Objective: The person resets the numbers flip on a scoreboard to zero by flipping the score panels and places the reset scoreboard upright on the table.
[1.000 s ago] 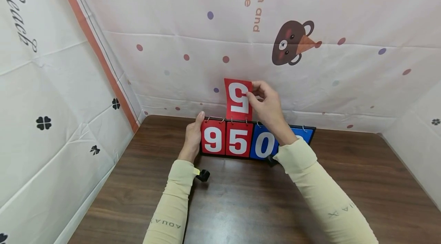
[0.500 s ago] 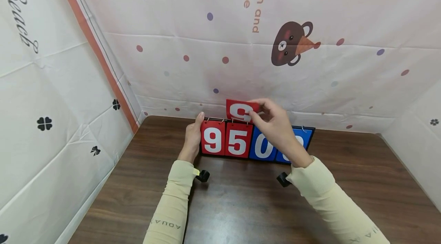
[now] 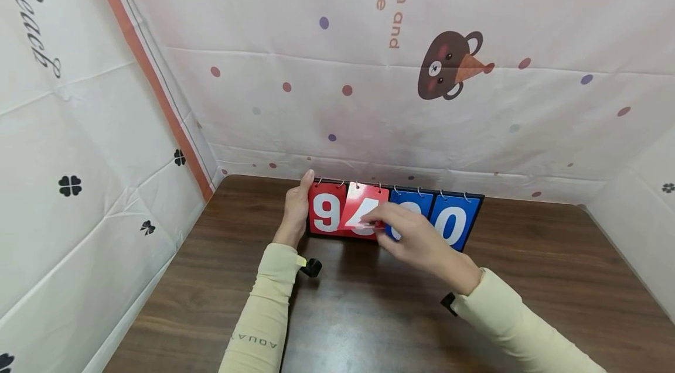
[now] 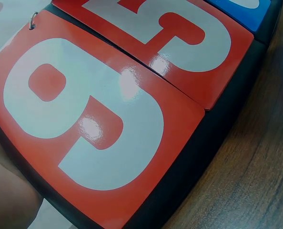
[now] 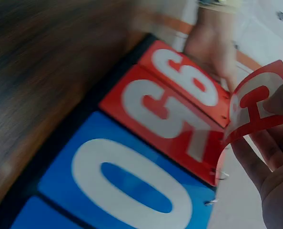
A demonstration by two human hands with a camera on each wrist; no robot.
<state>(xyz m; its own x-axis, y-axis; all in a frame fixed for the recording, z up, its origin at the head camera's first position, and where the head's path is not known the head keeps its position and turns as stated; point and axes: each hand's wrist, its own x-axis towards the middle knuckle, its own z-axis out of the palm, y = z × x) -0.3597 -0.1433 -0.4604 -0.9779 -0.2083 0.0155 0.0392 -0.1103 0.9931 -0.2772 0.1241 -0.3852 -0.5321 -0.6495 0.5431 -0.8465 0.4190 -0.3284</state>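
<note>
A flip scoreboard with a black frame point(image 4: 186, 167) leans at the table's back, bearing red and blue number cards on metal rings. My left hand point(image 3: 296, 212) grips its left end, thumb up along the side by the red 9 card point(image 3: 326, 214). At the second stack, my right hand point(image 3: 416, 241) pinches a glossy red number card point(image 3: 354, 214) near its lower edge in the head view. The right wrist view has that hand's thumb and fingers on a bent red card point(image 5: 248, 102). Two blue 0 cards fill the right half, one partly hidden behind the right hand.
The brown wooden table point(image 3: 358, 314) stretches in front and to both sides. A printed cloth point(image 3: 295, 121) with dots and a bear hangs right behind the scoreboard. Another cloth point(image 3: 105, 232) hangs on the left. Small black wrist cameras point(image 3: 312, 268) sit at both sleeves.
My right hand has come down from above the scoreboard to its front. The upside-down 5 card it held up no longer stands above the rings. My left hand keeps its place.
</note>
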